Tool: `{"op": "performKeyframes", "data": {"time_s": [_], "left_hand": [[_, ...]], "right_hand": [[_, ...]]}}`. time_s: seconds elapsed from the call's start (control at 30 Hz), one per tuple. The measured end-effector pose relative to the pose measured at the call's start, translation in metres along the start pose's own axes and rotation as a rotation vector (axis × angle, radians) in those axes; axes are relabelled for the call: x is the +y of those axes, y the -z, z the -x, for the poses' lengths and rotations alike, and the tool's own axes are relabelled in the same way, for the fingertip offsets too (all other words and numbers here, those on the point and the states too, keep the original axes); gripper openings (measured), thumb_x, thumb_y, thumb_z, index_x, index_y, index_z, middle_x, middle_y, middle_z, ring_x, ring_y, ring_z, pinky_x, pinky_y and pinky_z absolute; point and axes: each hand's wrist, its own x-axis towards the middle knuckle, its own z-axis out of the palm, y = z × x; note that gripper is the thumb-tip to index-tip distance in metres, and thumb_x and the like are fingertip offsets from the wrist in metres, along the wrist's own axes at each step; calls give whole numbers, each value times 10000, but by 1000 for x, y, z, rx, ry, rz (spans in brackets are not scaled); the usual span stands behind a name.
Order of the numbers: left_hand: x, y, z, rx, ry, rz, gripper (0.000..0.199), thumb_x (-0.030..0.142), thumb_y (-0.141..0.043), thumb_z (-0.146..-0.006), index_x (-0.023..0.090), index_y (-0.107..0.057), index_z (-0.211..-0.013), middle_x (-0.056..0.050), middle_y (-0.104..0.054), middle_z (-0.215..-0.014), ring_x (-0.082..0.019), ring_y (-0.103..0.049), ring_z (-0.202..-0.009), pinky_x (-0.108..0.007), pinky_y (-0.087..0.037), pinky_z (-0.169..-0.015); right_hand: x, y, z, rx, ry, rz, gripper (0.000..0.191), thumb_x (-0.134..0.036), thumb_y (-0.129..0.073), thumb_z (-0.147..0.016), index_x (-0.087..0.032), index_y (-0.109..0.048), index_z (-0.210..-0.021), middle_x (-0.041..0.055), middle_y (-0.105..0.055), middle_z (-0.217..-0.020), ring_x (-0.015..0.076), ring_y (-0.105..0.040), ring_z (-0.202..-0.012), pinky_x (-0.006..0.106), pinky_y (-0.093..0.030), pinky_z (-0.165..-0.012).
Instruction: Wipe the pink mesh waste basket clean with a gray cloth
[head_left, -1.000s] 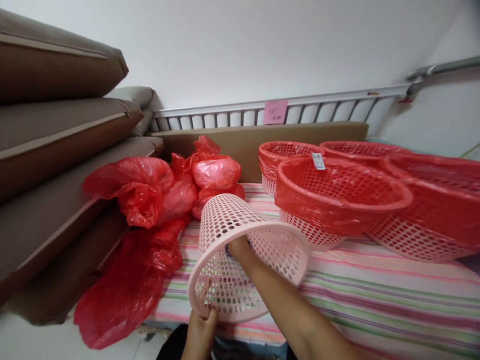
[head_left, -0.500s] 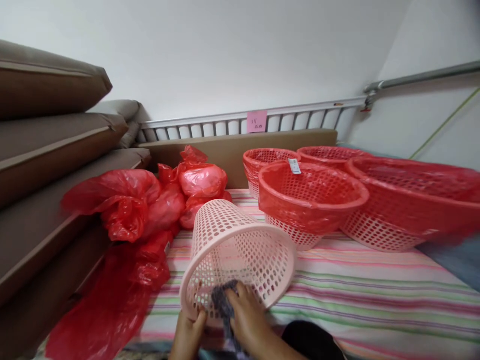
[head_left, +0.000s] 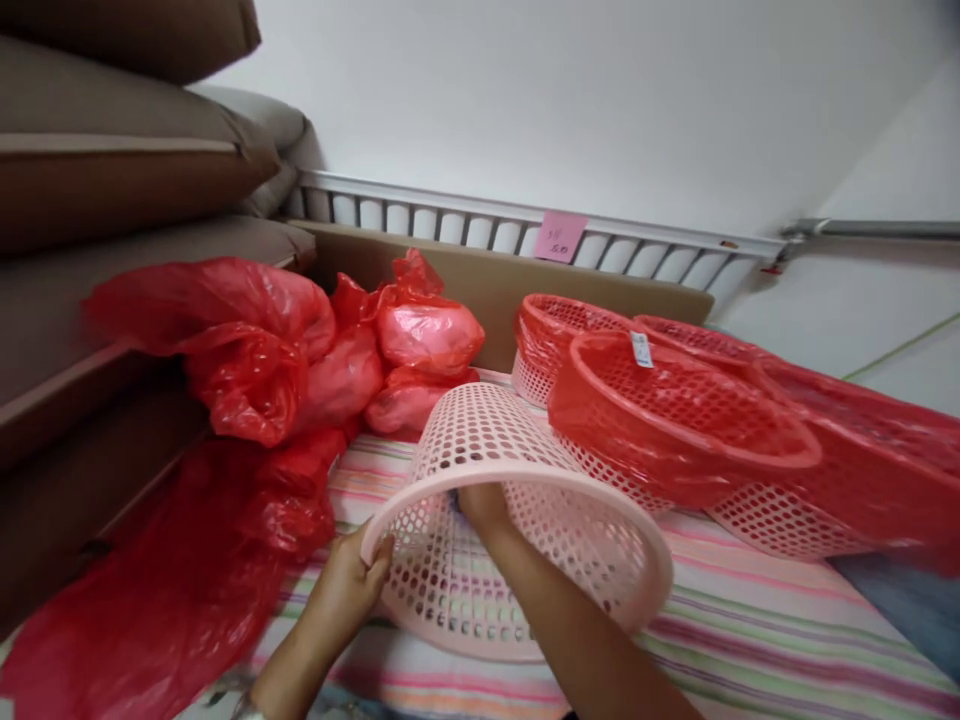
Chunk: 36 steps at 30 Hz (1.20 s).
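A pale pink perforated plastic basket point(head_left: 517, 480) lies on its side on the striped bedding, its mouth facing me. My left hand point(head_left: 351, 572) grips the rim at the left, thumb on the inner side. Deep inside the basket is my right hand point(head_left: 484, 505), its fingers mostly hidden behind the upper rim. A small dark bit of the grey cloth point(head_left: 454, 500) shows beside it.
Several baskets lined with red plastic bags stand at right, the nearest point(head_left: 690, 420) touching or close to my basket. Knotted red bags point(head_left: 427, 335) lie at left, beside stacked brown cushions point(head_left: 135, 160). Behind are a cardboard panel point(head_left: 495, 285) and a radiator point(head_left: 450, 222).
My right hand has gone deeper into the basket with the grey cloth. My left hand has moved from the bottom of the rim to its left side. The view has tilted.
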Motion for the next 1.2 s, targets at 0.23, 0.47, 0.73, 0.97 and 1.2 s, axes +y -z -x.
{"op": "performKeyframes", "data": {"time_s": [0.23,0.47,0.73,0.97,1.2], "left_hand": [[6,-5,-1,47,-79,-27,270,198,-425,-814,125,-661,-923,-39,-702,-731,-172,-622,-624,-232,-451,-580],[-10,-23,6,235,-32,137,267,250,-446,-805,129,-666,-896,-16,-662,-677,-184,-615,-650,-245,-470,-606],[-22,-29,17,237,134,249,327,375,-479,-808,116,-676,-834,-63,-708,-715,-232,-655,-714,-300,-499,-668],[-6,-22,21,136,28,234,377,276,-437,-828,69,-664,-1047,-122,-733,-910,-253,-666,-862,-329,-493,-787],[0,-19,20,94,13,238,394,236,-417,-843,71,-642,-1121,-120,-729,-939,-240,-661,-860,-317,-491,-786]], "right_hand": [[19,-9,-27,93,33,78,456,-250,-478,-847,-214,-489,-1302,80,-522,-1345,243,-425,-1263,402,-339,-1034],[-3,-4,104,-155,-17,293,498,-122,-533,-704,-171,-602,-1195,129,-626,-1104,266,-561,-1074,360,-403,-951],[-11,10,165,-248,40,265,577,-104,-550,-641,-278,-596,-1189,82,-567,-1199,274,-512,-1127,365,-394,-965],[-6,-14,49,-5,81,271,431,-108,-516,-715,-184,-627,-1124,117,-624,-1054,257,-551,-1030,345,-419,-897],[6,-30,-15,113,48,173,363,-236,-422,-856,-196,-584,-1179,97,-633,-1148,234,-533,-1120,361,-403,-939]]}}
